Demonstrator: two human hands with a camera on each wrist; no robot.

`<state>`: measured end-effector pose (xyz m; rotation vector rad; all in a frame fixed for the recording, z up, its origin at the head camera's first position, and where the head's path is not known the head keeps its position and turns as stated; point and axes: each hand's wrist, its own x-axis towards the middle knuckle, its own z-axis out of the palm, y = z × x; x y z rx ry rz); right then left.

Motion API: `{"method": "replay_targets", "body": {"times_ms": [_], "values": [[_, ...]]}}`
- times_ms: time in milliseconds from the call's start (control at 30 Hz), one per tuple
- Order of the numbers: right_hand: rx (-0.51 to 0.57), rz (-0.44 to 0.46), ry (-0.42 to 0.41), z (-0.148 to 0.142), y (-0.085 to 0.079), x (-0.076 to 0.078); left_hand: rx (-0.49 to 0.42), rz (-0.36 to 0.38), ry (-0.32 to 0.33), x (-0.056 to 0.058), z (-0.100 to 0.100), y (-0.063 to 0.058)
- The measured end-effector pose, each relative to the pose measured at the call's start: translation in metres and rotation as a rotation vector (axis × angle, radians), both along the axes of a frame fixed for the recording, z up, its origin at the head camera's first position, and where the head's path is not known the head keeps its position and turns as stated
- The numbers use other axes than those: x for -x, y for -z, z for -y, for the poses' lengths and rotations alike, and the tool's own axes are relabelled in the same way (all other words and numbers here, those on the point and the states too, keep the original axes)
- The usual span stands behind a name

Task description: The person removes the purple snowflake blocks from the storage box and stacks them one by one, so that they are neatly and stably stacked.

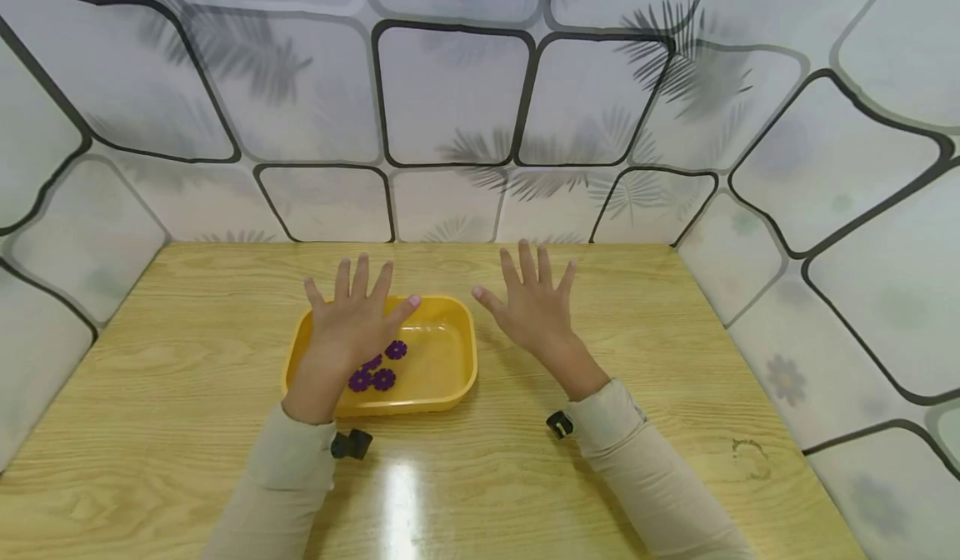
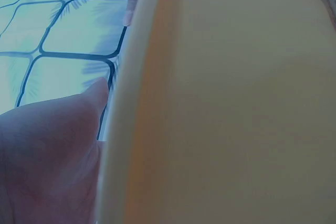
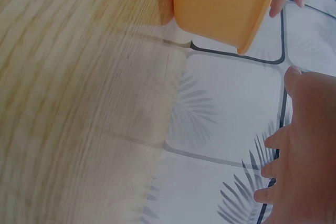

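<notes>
A yellow plastic tray [image 1: 438, 402] sits on the wooden table, with several purple flower-shaped pieces [image 1: 384, 379] lying inside toward its left half. Over the tray's left side is my left hand [image 1: 348, 327], fingers spread and straight, holding nothing; it hides part of the tray. To the right of the tray, my right hand [image 1: 534, 306] is held with its fingers spread, likewise holding nothing. The left wrist view is mostly filled by the tray's wall [image 2: 236, 103], with part of the left hand [image 2: 52, 156] at the left. In the right wrist view, the right hand [image 3: 307, 145] appears beside the tray's end [image 3: 226, 9].
The light wood table [image 1: 637, 493] is bounded by patterned panels [image 1: 457, 93] at the back and both sides. A small dark clip-like device [image 1: 352, 443] is at the left cuff, and another [image 1: 560, 424] at the right cuff. A worn mark [image 1: 752, 457] shows on the table at right.
</notes>
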<state>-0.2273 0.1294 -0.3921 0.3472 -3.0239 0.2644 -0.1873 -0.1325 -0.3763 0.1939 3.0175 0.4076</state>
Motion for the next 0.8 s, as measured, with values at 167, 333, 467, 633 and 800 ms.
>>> {"method": "replay_targets", "body": {"times_ms": [167, 333, 467, 633, 800], "values": [[-0.016, -0.014, -0.002, -0.001, 0.002, 0.000, 0.007, -0.001, 0.003, 0.001, 0.000, 0.000], [-0.015, -0.011, 0.002, -0.001, 0.002, 0.000, 0.008, 0.000, 0.004, 0.000, -0.001, 0.000], [0.000, -0.011, 0.001, -0.001, 0.002, -0.001, -0.003, 0.002, 0.002, -0.003, 0.001, -0.002], [0.013, -0.027, -0.007, -0.002, 0.003, -0.001, -0.025, -0.005, -0.007, -0.008, 0.011, -0.004], [0.027, -0.032, -0.022, -0.001, 0.002, -0.002, -0.041, -0.014, 0.001, -0.015, 0.032, -0.004]]}}
